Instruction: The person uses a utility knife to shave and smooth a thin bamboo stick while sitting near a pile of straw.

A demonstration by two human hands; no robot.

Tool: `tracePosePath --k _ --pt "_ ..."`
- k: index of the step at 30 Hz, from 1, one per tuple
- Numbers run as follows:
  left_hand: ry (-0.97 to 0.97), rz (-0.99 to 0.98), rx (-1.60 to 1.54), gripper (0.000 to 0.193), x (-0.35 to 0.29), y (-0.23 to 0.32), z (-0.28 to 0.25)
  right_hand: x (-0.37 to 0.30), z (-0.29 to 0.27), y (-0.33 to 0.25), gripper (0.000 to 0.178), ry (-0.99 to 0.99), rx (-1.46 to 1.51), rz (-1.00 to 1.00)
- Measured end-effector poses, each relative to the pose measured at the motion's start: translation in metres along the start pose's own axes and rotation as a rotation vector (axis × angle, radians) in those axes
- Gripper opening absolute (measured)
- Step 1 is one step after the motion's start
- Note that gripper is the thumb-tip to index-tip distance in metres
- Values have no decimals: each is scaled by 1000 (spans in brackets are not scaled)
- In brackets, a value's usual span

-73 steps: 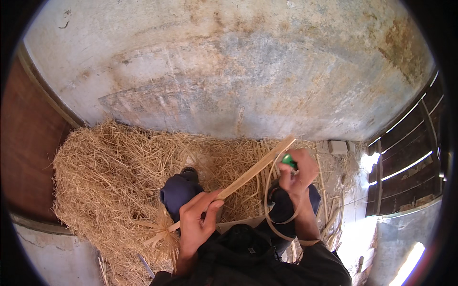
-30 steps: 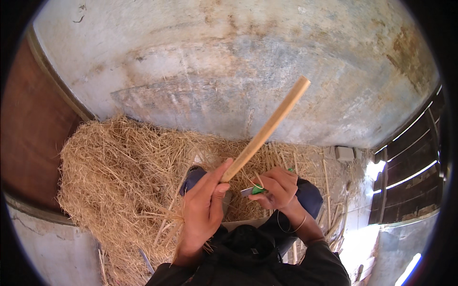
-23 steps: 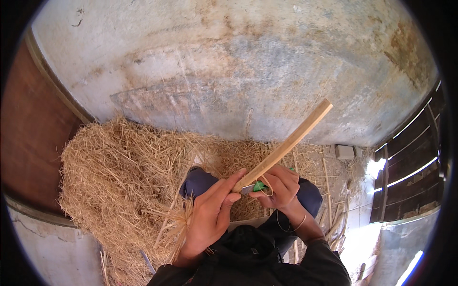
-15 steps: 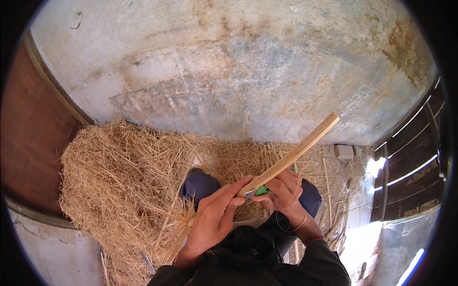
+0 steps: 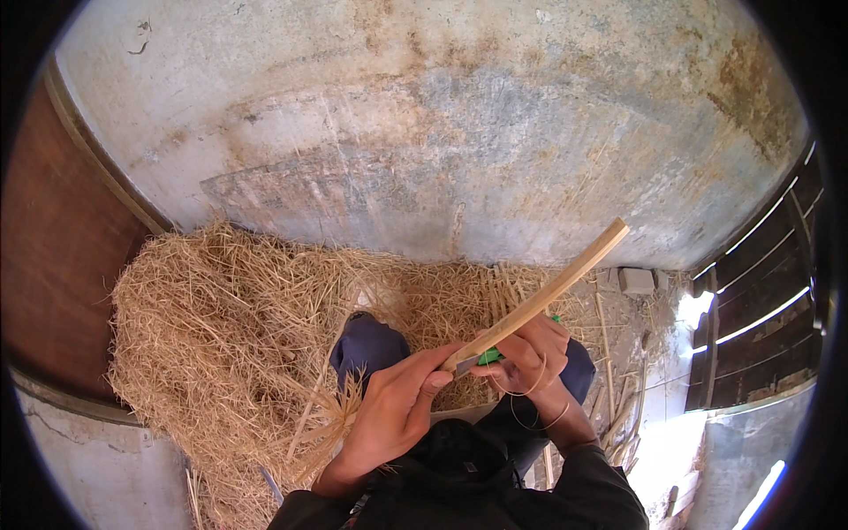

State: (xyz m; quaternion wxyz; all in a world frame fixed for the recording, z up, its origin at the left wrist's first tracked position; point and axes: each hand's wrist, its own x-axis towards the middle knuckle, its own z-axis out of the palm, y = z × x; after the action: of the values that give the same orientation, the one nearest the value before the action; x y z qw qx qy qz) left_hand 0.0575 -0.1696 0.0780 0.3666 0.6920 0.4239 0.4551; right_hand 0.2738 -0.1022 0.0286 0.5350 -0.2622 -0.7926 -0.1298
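Note:
A long, pale wooden stick [image 5: 565,281] slants up to the right from between my hands. My left hand [image 5: 395,397] pinches its lower end between thumb and fingers. My right hand [image 5: 530,353] is closed round a green-handled knife [image 5: 488,356], most of the handle hidden by the fingers. The knife's grey blade lies against the underside of the stick, close to my left thumb. A thin, pale curl [image 5: 536,382] loops beside my right hand, and another thin loop hangs at the wrist.
A big heap of straw [image 5: 221,336] lies on the left and spreads between my knees. A stained wall [image 5: 459,159] rises ahead. Sticks [image 5: 624,411] and a grey block [image 5: 636,281] lie on the right, near dark boards [image 5: 760,309].
The far end of the stick has dipped slightly. My right hand and knife have shifted a little right along it, and a thin curl now shows by that hand.

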Motion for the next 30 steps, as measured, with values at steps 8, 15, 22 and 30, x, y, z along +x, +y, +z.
tracePosePath --k 8,15,22,30 --pt "-61 -39 12 27 -3 3 -3 -5 -5 0 48 -6 -63 -3" --pt "-73 -34 45 24 -4 4 -5 -3 -5 1 48 44 -88 -23" --pt "-39 -9 69 25 -6 1 -4 -3 -4 6 48 82 -65 -28" --pt "-81 -45 60 22 -8 -4 -8 -3 -6 15 40 148 -101 23"
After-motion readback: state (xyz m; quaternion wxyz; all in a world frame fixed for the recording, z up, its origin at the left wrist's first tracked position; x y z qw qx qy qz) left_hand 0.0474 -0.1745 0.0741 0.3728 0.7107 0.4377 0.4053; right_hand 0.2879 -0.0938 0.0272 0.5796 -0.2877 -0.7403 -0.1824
